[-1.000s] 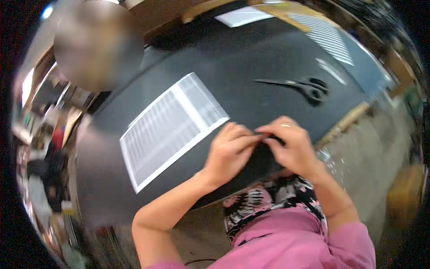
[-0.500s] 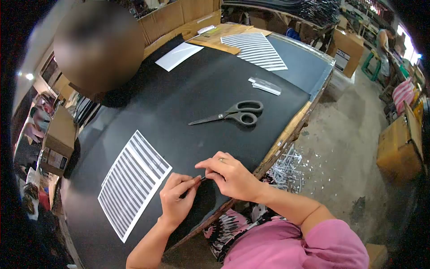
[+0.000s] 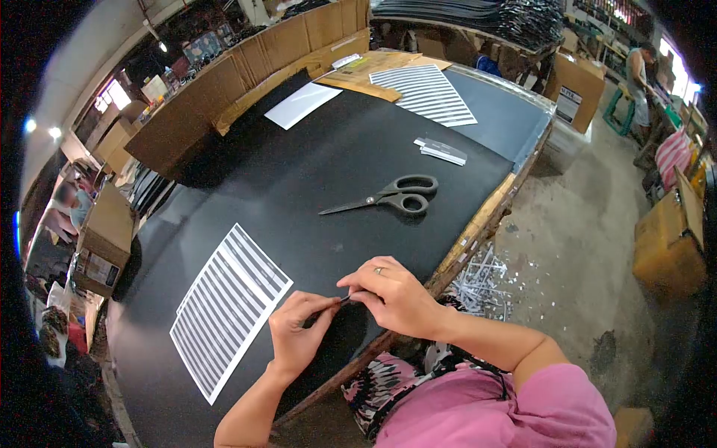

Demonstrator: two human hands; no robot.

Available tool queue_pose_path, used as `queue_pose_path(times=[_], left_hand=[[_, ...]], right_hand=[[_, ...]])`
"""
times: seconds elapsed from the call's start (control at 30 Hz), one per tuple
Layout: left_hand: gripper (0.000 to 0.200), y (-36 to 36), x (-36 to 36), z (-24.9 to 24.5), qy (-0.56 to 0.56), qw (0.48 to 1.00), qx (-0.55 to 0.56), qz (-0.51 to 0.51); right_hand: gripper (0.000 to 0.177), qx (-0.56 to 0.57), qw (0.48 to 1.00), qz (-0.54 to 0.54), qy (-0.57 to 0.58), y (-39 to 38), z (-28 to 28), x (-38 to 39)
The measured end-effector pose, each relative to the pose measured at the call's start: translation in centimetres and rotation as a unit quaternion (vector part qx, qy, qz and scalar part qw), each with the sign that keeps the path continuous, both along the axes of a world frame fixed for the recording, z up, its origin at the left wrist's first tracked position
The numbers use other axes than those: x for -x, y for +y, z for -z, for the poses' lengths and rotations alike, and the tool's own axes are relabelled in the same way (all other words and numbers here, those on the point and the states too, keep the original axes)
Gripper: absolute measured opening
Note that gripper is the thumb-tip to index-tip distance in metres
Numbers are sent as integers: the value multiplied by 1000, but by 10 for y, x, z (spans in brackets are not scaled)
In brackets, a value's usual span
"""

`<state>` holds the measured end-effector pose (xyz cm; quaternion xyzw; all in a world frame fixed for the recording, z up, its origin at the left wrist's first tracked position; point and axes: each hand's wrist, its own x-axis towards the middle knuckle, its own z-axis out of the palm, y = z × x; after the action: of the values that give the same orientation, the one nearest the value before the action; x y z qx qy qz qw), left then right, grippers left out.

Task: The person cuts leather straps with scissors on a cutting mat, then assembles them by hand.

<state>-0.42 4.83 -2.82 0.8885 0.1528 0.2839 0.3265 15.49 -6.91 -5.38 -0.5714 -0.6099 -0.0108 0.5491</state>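
Observation:
My left hand pinches a small dark strip between thumb and fingertips, just above the table's near edge. The strip's other end is at the fingertips of my right hand, whose fingers are curled in against the thumb. Most of the strip is hidden by the fingers. Left of my hands lies a white sheet with dark stripes, flat on the black tabletop. Black scissors rest beyond my hands, blades closed and pointing left.
Cut strips lie in a small pile behind the scissors. Farther back are another striped sheet, a white sheet and brown cardboard. Paper scraps litter the floor at right. Another person is in the right background.
My right index finger has curled down toward the thumb, and the hands stay joined at the strip. The view has shifted slightly. A blurred round patch at upper left is gone.

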Motion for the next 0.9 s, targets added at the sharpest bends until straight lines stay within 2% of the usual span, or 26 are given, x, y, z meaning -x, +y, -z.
queue_pose_path(times=[0.03, 0.1, 0.13, 0.2, 0.27, 0.3, 0.33, 0.37, 0.4, 0.47, 0.53, 0.57, 0.63, 0.77, 0.9], left_hand=[[18, 0, 1, -1, -4, 999, 36, 5], [14, 2, 6, -2, -1, 996, 92, 13], [14, 3, 7, -3, -2, 996, 92, 13], [13, 3, 11, -7, 36, 985, 167, 15], [14, 4, 14, -14, 76, 959, 271, -4], [19, 7, 14, -16, 115, 946, 303, -20], [23, 12, 14, -16, 142, 932, 334, -19], [26, 10, 14, -19, 118, 920, 373, -29], [28, 12, 14, -21, 101, 910, 399, -42], [27, 16, 15, -21, 85, 906, 410, -66], [27, 20, 15, -20, 79, 868, 490, -38], [27, 22, 16, -19, 75, 865, 493, -43], [26, 21, 19, -14, 70, 866, 495, -20], [25, 22, 20, -13, 69, 876, 476, -24], [26, 23, 21, -10, 65, 881, 468, -2]], right_hand=[[31, 2, 1000, 0, 0, -2, -2, 1], [29, 48, 990, -29, 130, -5, -8, 4], [29, 48, 990, -29, 129, -5, -9, 5], [26, 66, 968, -56, 234, -5, -11, 6], [28, 114, 951, -60, 282, -7, -13, 3], [26, 75, 956, -62, 278, -7, -14, 2], [24, 103, 937, -62, 328, -7, -13, 2], [22, 102, 936, -52, 334, -7, -16, 2], [19, 84, 953, -45, 288, -4, -9, -4], [20, 70, 932, -49, 353, -6, -19, -1], [26, 99, 911, -46, 397, -4, -27, -2], [26, 105, 911, -51, 396, 0, -27, 1], [32, 103, 878, -106, 456, 1, -26, 9], [42, 148, 885, -112, 427, 6, -27, 13], [43, 154, 887, -117, 420, 9, -26, 14]])
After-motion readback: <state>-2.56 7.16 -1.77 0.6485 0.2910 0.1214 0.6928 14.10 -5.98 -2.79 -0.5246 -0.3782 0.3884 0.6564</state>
